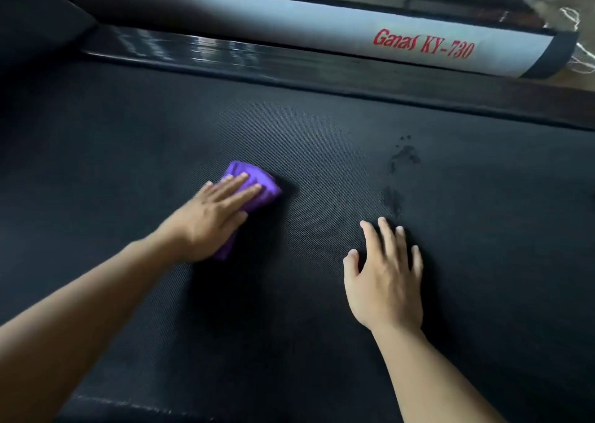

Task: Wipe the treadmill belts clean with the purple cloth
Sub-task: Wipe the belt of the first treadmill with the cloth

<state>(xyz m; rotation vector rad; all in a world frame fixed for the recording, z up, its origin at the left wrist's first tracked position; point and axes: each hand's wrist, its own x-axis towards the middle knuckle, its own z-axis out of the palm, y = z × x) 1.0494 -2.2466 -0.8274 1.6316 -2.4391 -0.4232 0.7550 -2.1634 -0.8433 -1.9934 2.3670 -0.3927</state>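
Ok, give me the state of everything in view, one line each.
Black textured treadmill belt: dark marks showing, right of centre.
Purple folded cloth: flat on the belt, apart from the marks.
Left hand: fingers straight, pressing the cloth.
Right hand: fingers spread, resting on the belt, empty.

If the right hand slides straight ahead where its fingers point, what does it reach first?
Likely the dark damp-looking smudges on the black woven treadmill belt, just beyond the fingertips of the right hand; nothing solid seems to lie before them.
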